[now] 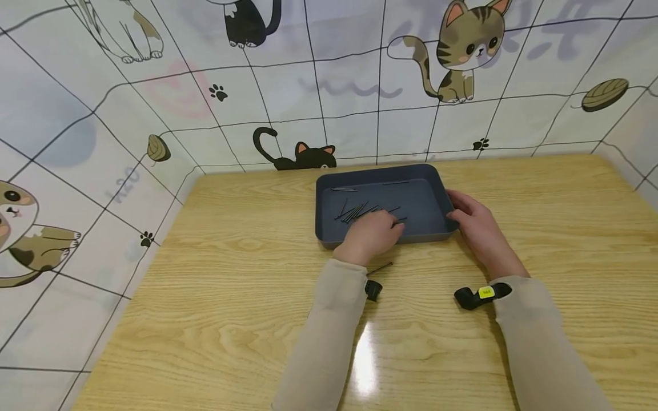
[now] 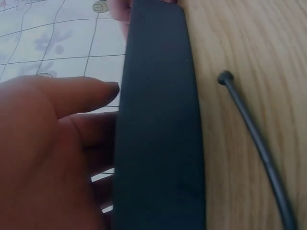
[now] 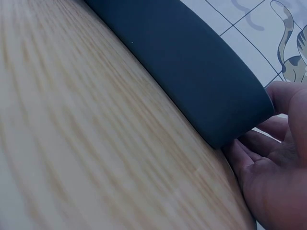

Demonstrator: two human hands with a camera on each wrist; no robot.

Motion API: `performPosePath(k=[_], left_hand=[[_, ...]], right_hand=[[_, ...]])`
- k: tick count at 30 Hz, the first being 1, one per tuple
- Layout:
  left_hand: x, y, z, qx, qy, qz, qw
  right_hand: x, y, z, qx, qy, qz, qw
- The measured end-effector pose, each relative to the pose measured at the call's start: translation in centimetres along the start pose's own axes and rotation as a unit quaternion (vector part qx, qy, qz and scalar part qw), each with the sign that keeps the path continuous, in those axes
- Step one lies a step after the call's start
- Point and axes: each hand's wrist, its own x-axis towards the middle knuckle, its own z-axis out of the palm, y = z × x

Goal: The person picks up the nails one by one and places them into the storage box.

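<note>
1. Head view showed your left hand [image 1: 371,235] reaching over the tray's [image 1: 329,231] near wall, fingers among the nails [image 1: 360,211] — pinching or not, I couldn't tell.
2. Your right hand [image 1: 475,225] gripped the tray's corner — fingers curled round it.
3. One nail [image 1: 379,268] lay just behind your left wrist.

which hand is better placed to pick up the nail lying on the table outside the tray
Left, probably. The left hand reaches over the tray's near wall, directly above the loose nail. The right hand grips the tray's right corner, farther away.
</note>
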Motion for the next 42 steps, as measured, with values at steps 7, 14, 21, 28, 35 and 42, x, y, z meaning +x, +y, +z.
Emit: performPosePath(k=[7, 14, 21, 28, 35, 42], left_hand=[[0.25, -0.12, 0.46, 0.022, -0.012, -0.009, 0.9996], [0.40, -0.20, 0.62, 0.032, -0.030, -0.022, 0.9988], [0.29, -0.15, 0.46, 0.020, -0.040, -0.036, 0.9984], [0.36, -0.22, 0.50, 0.023, -0.047, -0.040, 0.9978], [0.45, -0.32, 0.56, 0.020, -0.051, -0.046, 0.9974], [-0.10, -0.07, -0.23, 0.017, -0.030, -0.028, 0.9990]], right_hand=[[-0.08, 0.07, -0.04, 0.012, -0.002, 0.003, 1.000], [-0.07, 0.11, -0.01, 0.015, -0.002, 0.002, 1.000], [0.00, 0.05, 0.02, 0.009, 0.001, 0.000, 1.000], [-0.02, -0.04, 0.04, 0.008, 0.003, 0.010, 1.000], [0.02, -0.04, 0.09, 0.012, 0.003, 0.004, 1.000], [-0.02, -0.03, -0.01, 0.004, 0.002, 0.005, 1.000]])
